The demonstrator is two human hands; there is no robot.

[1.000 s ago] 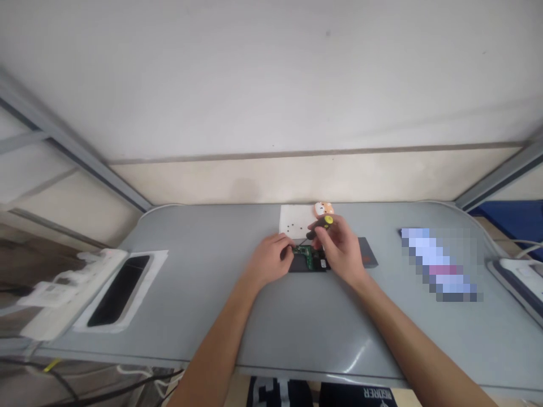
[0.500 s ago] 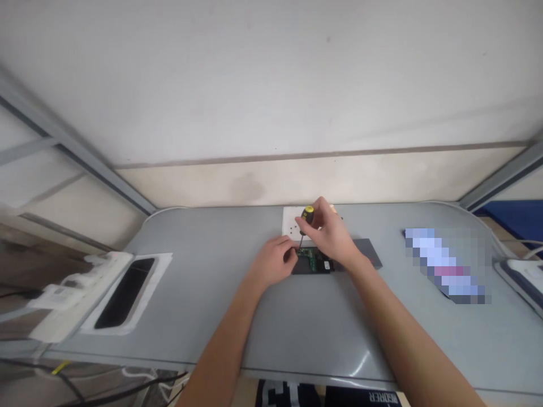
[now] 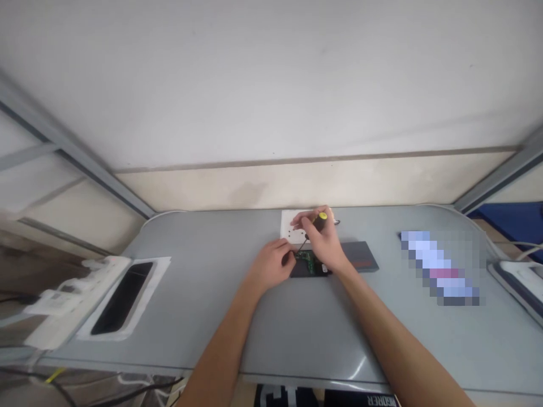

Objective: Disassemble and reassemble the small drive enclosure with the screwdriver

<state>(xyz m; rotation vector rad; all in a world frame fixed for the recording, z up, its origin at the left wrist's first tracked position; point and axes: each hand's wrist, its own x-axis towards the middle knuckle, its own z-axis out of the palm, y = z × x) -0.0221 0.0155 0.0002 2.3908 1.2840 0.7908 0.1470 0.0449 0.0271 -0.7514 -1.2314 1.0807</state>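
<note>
A small screwdriver [image 3: 314, 227] with a black handle and yellow cap is gripped in my right hand [image 3: 323, 243], tilted, its tip down at the left end of a green circuit board [image 3: 308, 261]. The board lies in a dark flat casing [image 3: 307, 268] on the grey table [image 3: 212, 294]. My left hand [image 3: 271, 264] rests on the table with its fingers curled against the casing's left end. Behind my hands lies a white sheet [image 3: 292, 225] with small dark screws on it.
A dark flat cover [image 3: 360, 261] lies right of the casing. At the left a black phone-like slab [image 3: 121, 287] sits on a white sheet beside a white power strip [image 3: 68, 297]. A blurred-out item [image 3: 441, 265] lies at the right, a white device [image 3: 520, 282] at the right edge.
My right hand lifted the screwdriver upright over the board, then tilted it so the cap leans right with the tip at the board. My left hand stayed at the casing's left end.
</note>
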